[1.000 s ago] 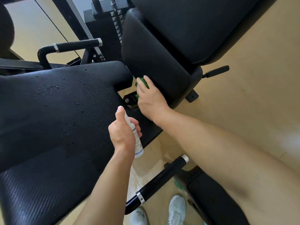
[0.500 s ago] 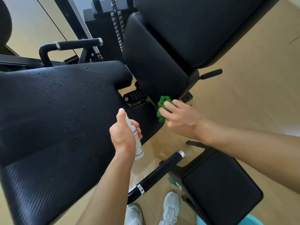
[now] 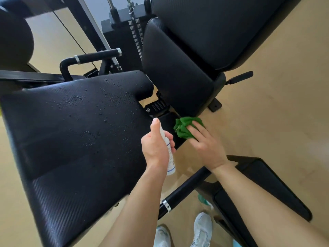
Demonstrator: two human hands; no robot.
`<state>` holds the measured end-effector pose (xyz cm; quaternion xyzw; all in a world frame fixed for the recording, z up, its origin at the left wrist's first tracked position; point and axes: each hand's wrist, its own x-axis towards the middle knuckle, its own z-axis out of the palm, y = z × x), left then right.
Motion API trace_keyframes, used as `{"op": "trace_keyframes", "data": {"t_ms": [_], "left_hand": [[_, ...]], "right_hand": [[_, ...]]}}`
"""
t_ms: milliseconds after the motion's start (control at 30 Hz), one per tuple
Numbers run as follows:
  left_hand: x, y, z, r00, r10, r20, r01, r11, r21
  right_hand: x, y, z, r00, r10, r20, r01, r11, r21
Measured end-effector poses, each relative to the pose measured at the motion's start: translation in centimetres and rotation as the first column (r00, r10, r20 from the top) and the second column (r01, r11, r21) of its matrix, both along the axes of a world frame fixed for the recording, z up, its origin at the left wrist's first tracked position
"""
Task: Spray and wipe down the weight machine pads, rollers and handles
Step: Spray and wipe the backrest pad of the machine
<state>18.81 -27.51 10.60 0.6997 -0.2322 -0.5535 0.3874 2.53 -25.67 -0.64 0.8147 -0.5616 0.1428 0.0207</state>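
pad droplet-beaded; left hand grips white spray bottle, right hand holds crumpled green cloth.

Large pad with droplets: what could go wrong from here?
1. Droplets sit unwiped on the large pad while the right hand holds the green cloth past its edge; they may dry into streaks.
2. The left hand has its thumb on the spray bottle; a stray squirt could wet the floor by the shoes.
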Motion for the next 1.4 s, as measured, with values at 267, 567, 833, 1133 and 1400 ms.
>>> {"op": "trace_keyframes", "data": {"t_ms": [267,567,833,1133,1400], "left_hand": [[-0.1,0.4,-0.8,1.0,-0.007,0.017,0.006,1.0,0.026],[0.1,0.1,0.2,1.0,0.026,0.013,-0.026,0.999,-0.029],[-1.5,0.1,2.4,0.999,-0.045,0.02,0.046,0.997,-0.057],[-2.2,-0.1,4.0,0.991,-0.135,0.022,0.137,0.987,-0.089],[-2.3,3.3,4.6,0.957,-0.291,0.016,0.291,0.957,-0.002]], "right_hand": [[4.5,-4.1,6.0,-0.448,-0.638,0.626,0.136,0.644,0.753],[4.5,-7.1,8.1,-0.819,-0.548,0.17,-0.162,0.504,0.848],[0.7,-9.2,15.8,-0.652,-0.647,0.396,0.035,0.496,0.868],[2.7,-5.1,15.7,-0.141,-0.614,0.776,0.46,0.654,0.601],[-0.6,2.0,15.1,-0.266,-0.696,0.667,0.296,0.6,0.743]]}}
